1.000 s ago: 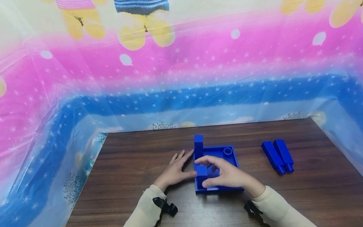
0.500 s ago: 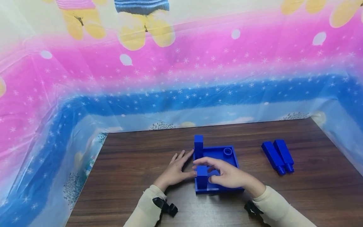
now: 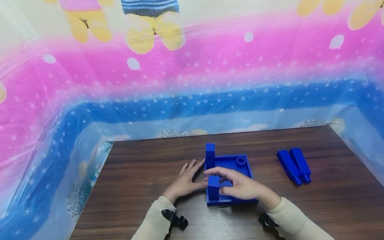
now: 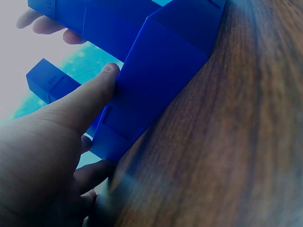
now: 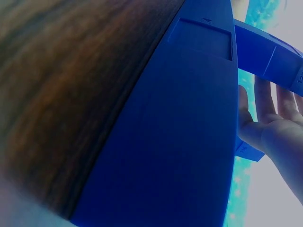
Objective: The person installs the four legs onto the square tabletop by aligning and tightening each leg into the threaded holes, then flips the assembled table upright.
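A blue square panel with a raised rim (image 3: 232, 202) lies on the table, a round socket (image 3: 241, 160) in its far right corner. Two blue square legs stand upright along its left side: the far leg (image 3: 210, 155) and the near leg (image 3: 213, 188). My left hand (image 3: 187, 180) rests against the panel's left side, fingers spread and thumb on the wall. My right hand (image 3: 240, 183) arches around the near leg, its fingers reaching behind and its thumb beside the right face. In the right wrist view, the fingers (image 5: 286, 104) look loose and partly hidden behind the near leg (image 5: 270, 52).
Two more blue legs with round ends (image 3: 289, 166) lie side by side on the brown wooden table (image 3: 144, 173), right of the panel. A printed pink and blue cloth (image 3: 180, 83) hangs behind the table and down its sides.
My right thumb has moved from the front of the near leg to its right side. The left hand, the panel and the loose legs have stayed in place.
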